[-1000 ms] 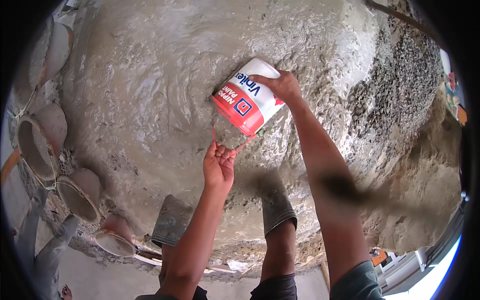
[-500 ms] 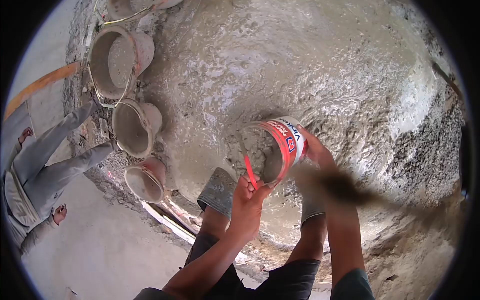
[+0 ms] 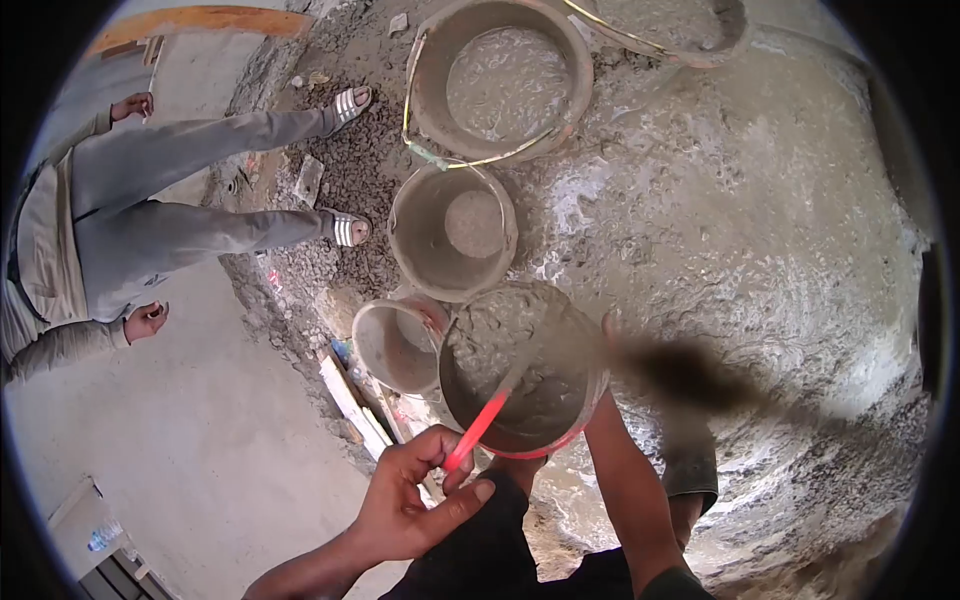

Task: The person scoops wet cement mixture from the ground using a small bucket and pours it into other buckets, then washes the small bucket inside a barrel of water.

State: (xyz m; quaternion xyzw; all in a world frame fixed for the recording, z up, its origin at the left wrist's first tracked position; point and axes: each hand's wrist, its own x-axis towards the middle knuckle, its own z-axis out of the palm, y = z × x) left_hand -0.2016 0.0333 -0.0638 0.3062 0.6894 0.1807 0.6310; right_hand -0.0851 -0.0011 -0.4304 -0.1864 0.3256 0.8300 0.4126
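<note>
A paint bucket (image 3: pixel 585 415) full of wet grey mortar (image 3: pixel 495 340) is held up in front of my legs, its open top facing me. My left hand (image 3: pixel 420 500) is closed round the bucket's red handle (image 3: pixel 480 425). At the bucket's right side is my right hand (image 3: pixel 605 345), its fingers mostly hidden behind the bucket and a dark blur. Just left of the bucket stands a small bucket (image 3: pixel 398 345), with an empty mortar-stained bucket (image 3: pixel 450 230) behind it.
A large bucket (image 3: pixel 575 90) with mortar inside stands farther back, another (image 3: pixel 725 35) beside it. Wet mortar (image 3: pixel 740 200) covers the ground at right. A person in grey trousers (image 3: pixel 190 225) stands at left. Wood strips (image 3: pixel 355 405) lie near my left hand.
The bucket has gone from lying tipped in the wet mortar to being raised, mouth up and full. The view has swung left, towards the row of buckets and the other person.
</note>
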